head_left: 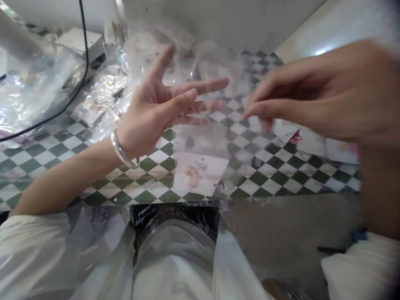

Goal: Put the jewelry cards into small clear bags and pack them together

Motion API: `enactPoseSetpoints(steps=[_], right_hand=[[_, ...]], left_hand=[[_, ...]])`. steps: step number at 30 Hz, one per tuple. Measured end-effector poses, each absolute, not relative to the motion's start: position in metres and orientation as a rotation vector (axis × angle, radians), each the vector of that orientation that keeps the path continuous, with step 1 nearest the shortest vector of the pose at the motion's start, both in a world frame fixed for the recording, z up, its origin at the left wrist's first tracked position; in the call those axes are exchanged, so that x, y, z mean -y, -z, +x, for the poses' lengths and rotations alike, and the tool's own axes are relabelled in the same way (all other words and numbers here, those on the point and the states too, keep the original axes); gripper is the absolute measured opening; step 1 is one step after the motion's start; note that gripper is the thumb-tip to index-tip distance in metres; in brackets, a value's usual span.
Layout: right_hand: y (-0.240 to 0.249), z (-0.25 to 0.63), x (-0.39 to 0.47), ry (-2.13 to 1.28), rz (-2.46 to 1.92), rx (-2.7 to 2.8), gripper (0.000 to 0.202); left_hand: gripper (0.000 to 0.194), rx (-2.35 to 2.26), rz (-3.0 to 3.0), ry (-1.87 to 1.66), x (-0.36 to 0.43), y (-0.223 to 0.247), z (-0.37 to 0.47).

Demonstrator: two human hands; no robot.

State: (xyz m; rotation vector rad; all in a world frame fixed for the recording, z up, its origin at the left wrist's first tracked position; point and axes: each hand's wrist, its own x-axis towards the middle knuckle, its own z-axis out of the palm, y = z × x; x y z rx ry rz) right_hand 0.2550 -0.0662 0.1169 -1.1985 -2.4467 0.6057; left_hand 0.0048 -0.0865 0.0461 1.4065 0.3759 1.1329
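Observation:
My left hand [153, 100], with a silver bangle [120, 151] at the wrist, has some fingers spread. Its thumb lies over the upper part of a clear plastic bag [200, 135], and the lower fingers look hazy behind the film. Inside the bag, near the counter's front edge, lies a white card [204, 166] with small pinkish and grey pieces. To the right, my right hand [312, 93] is raised and blurred by motion. Its thumb and fingertips are pinched together near hazy film; whatever they hold cannot be made out.
Piles of clear plastic bags [40, 93] cover the left and back of the green-and-white checkered counter [137, 179]. A black cable [86, 54] crosses the left side. A white box [84, 41] stands behind. At right lie packets with a red piece [295, 136].

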Motion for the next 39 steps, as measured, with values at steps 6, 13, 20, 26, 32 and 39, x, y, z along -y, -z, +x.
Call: enactPoseSetpoints(steps=[6, 13, 20, 26, 32, 39], right_hand=[[-0.092, 0.214, 0.053, 0.151, -1.286, 2.457, 0.032], [-0.081, 0.177, 0.046, 0.25, -1.078, 2.63, 0.052], [-0.085, 0.174, 0.034, 0.005, -1.099, 2.575, 0.03], [-0.084, 0.175, 0.032, 0.127, -1.096, 2.669, 0.037], [-0.078, 0.177, 0.038, 0.237, -1.154, 2.6, 0.034], [-0.084, 0.2, 0.027, -0.021, -1.175, 2.098, 0.009]], left_hand=[[0.025, -0.546, 1.311, -1.1, 0.054, -0.008, 0.003], [0.021, -0.598, 1.481, -1.291, 0.051, 0.006, 0.007], [0.024, -0.597, 1.784, -1.214, 0.039, 0.008, -0.003], [0.025, -0.692, 1.94, -1.262, 0.042, 0.007, -0.001], [0.023, -0.664, 1.986, -1.258, 0.043, 0.001, -0.001], [0.026, -0.557, 1.869, -1.296, 0.046, 0.008, 0.002]])
